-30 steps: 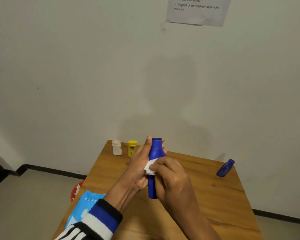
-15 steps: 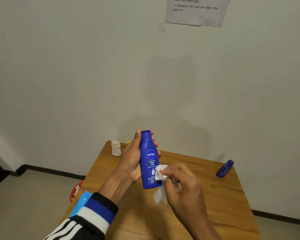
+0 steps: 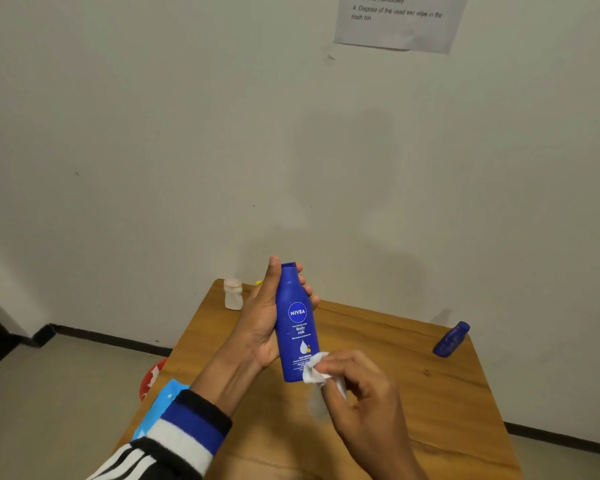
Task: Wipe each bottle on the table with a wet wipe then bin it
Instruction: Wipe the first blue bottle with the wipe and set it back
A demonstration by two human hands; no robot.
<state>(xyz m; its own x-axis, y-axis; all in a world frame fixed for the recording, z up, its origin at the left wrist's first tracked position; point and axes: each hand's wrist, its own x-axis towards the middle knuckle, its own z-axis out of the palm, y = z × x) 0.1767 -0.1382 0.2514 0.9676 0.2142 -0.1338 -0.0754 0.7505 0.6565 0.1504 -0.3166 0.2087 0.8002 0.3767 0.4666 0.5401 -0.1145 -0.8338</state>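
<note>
The right hand [image 3: 364, 393] has dropped the wet wipe [image 3: 314, 372] from the blue bottle's [image 3: 297, 327] middle to its base, pinching it there. The left hand [image 3: 267, 320] grips the upright bottle above the counter [image 3: 395, 344]; a small blue bottle [image 3: 451, 339] lies to its right.

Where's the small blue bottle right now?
The small blue bottle lies tilted at the table's far right corner, near the wall, well right of both hands.
</note>
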